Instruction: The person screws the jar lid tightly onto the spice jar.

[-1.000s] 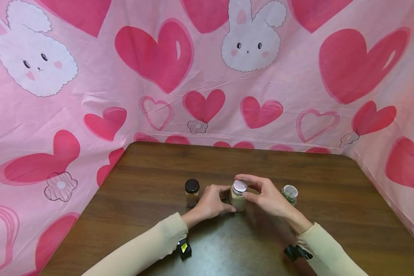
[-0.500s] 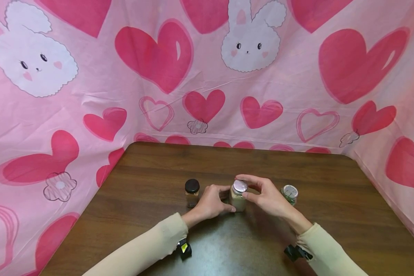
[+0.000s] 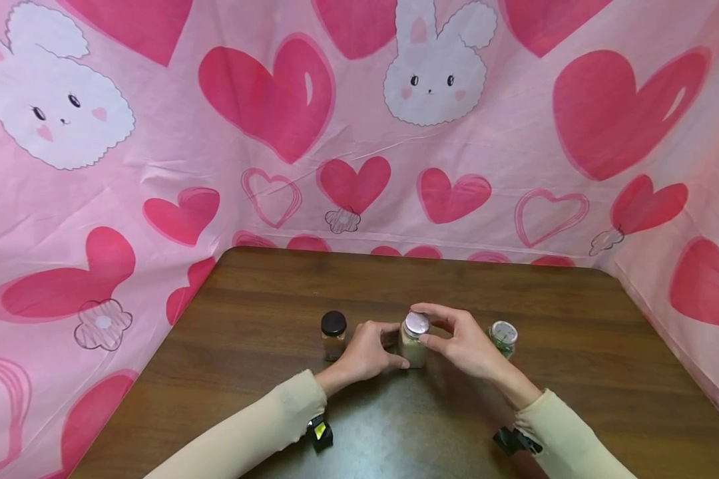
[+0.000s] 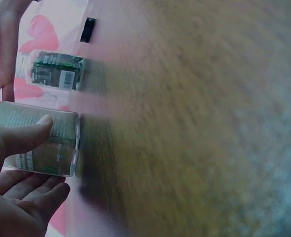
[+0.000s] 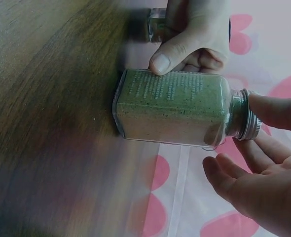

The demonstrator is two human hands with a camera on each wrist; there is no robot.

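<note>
A square glass spice jar (image 5: 170,106) stands upright on the wooden table, filled with a pale greenish powder and printed with white text. My left hand (image 3: 367,352) grips its body from the left, thumb on the near side and fingers round the back. From the right, my right hand (image 3: 464,340) pinches the silver screw lid (image 3: 417,323) between thumb and fingers. In the right wrist view the metal lid (image 5: 251,123) sits on the jar's neck, with the thumb on one side and a finger on the other.
Just left of my left hand stands a jar with a black lid (image 3: 333,324) and brownish contents. Behind my right wrist is a jar with green contents (image 3: 504,336), partly hidden. The brown table (image 3: 263,293) ends at a pink curtain (image 3: 359,126) with hearts and rabbits.
Hardly anything differs: both hands keep their hold on the spice jar, and the right fingers on the lid shift only very slightly. The other jars stay put.
</note>
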